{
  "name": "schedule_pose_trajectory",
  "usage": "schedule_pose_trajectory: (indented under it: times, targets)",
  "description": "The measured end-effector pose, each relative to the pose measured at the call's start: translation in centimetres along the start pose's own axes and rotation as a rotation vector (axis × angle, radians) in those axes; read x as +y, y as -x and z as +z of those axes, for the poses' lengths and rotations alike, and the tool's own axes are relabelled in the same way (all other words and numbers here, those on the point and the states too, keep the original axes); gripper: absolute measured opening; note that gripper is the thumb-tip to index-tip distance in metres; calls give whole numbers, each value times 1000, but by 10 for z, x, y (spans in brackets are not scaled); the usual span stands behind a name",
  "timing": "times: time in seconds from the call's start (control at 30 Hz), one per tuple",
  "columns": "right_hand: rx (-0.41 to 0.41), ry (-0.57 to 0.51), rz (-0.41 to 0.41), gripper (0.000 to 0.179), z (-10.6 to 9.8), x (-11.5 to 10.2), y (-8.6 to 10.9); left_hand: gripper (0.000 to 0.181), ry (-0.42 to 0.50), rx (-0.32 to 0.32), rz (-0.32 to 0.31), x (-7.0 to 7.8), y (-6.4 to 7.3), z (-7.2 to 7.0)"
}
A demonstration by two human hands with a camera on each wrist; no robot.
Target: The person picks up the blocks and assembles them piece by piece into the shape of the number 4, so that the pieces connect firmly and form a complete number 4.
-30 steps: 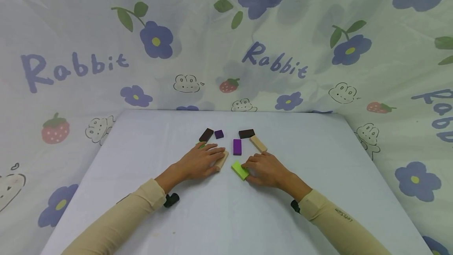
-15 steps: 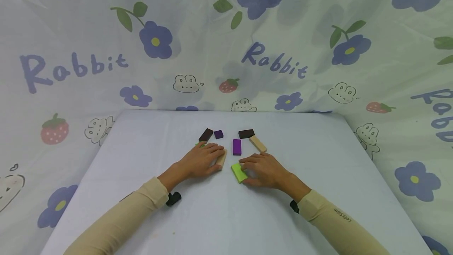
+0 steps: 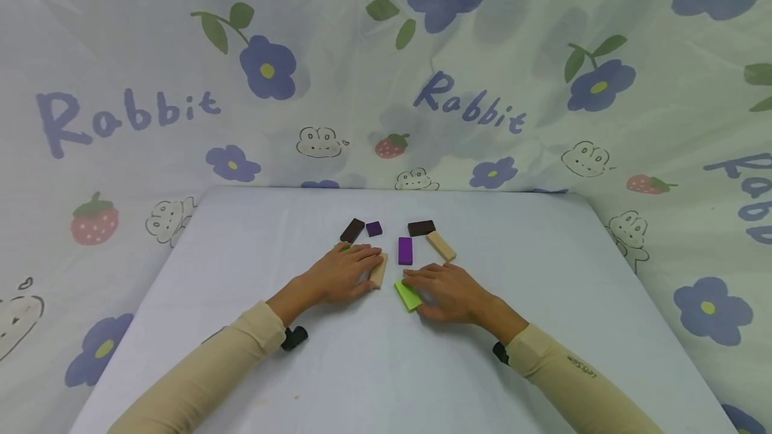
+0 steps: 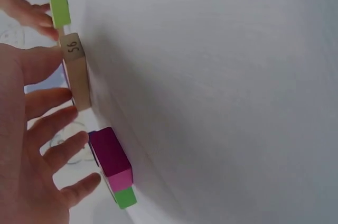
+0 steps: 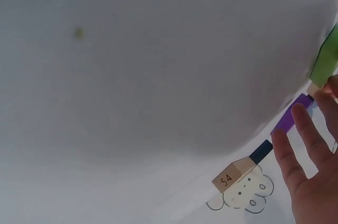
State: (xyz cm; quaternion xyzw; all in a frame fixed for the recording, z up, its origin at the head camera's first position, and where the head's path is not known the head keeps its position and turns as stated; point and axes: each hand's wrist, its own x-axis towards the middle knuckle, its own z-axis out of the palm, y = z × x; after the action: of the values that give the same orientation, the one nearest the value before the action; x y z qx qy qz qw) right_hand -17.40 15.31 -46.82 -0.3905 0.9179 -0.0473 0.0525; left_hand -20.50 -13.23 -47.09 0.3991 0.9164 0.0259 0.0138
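My left hand [image 3: 338,273] holds a plain wooden block [image 3: 378,273] on the table, thumb at its numbered end and index finger near the other, as the left wrist view shows. Beside its other fingers lie a magenta block [image 4: 112,152] and a green block [image 4: 125,197]; in the head view the hand hides the magenta one. To the right, my right hand [image 3: 449,292] has a lime green block [image 3: 407,295] between thumb and forefinger, lying slanted on the cloth. Its remaining fingers [image 5: 311,137] are spread. A purple block [image 3: 405,251] lies just beyond both hands.
Farther back are a dark brown block [image 3: 352,230], a small dark purple block [image 3: 374,228] and another dark brown block [image 3: 421,228]. A second wooden block [image 3: 441,246] angles off the latter, beyond the right hand. White cloth covers the table [image 3: 386,367]; a patterned curtain [image 3: 350,86] hangs behind.
The lime green block has turned and shifted slightly toward me, with the right fingers sliding left over it. The left hand's wooden block has turned a little straighter. The other visible blocks stay put.
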Motion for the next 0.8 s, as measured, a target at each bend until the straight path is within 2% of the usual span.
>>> schedule_pose_trajectory:
  times: [0.4,0.8]
  targets:
    - [-9,19,-5,57,-1,-3,1,57,1,3,6,1,-4,-1]
    - [29,17,-38,56,0,-3,0,55,-23,24,18,4,-9,-1]
